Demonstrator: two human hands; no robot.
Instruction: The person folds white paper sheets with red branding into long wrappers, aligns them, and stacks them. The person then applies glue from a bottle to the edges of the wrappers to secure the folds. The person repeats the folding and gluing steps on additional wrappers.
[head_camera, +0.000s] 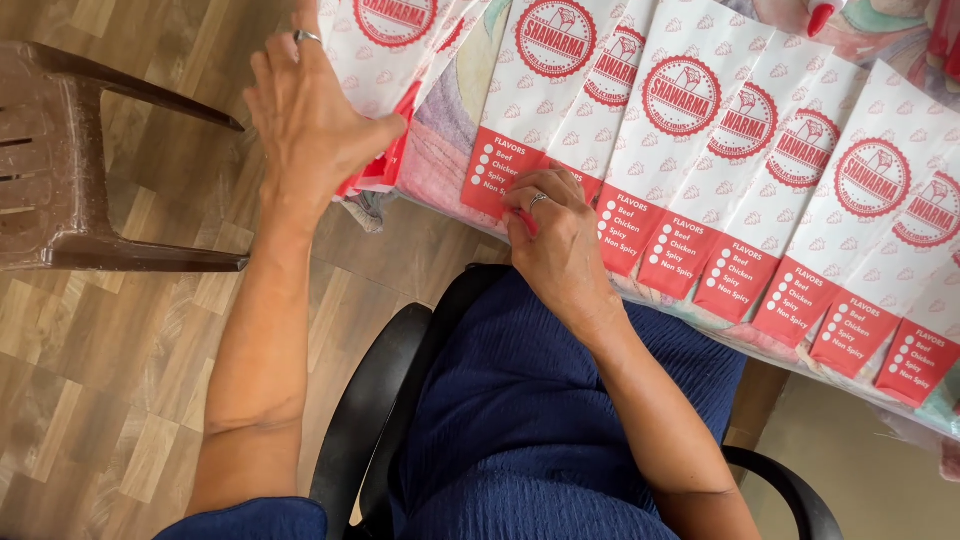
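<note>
Left hand (310, 120), fingers spread flat, presses a stack of white-and-red paper sleeves (385, 60); right hand (555, 240), fingers curled, pinches the red lower edge of one overlapping paper sleeve (520, 110).

- I count two hands: the left hand (310, 120) and the right hand (555, 240), each with one ring.
- About nine red-and-white paper sleeves (690, 130) lie overlapped right of the left hand.
- One smaller stack of sleeves (385, 60) sits under it.
- One brown plastic chair (60, 170) stands left of it.

left hand (310, 110) flat on sleeve stack (385, 40) | right hand (555, 240) pinching paper sleeve (525, 110)
</note>
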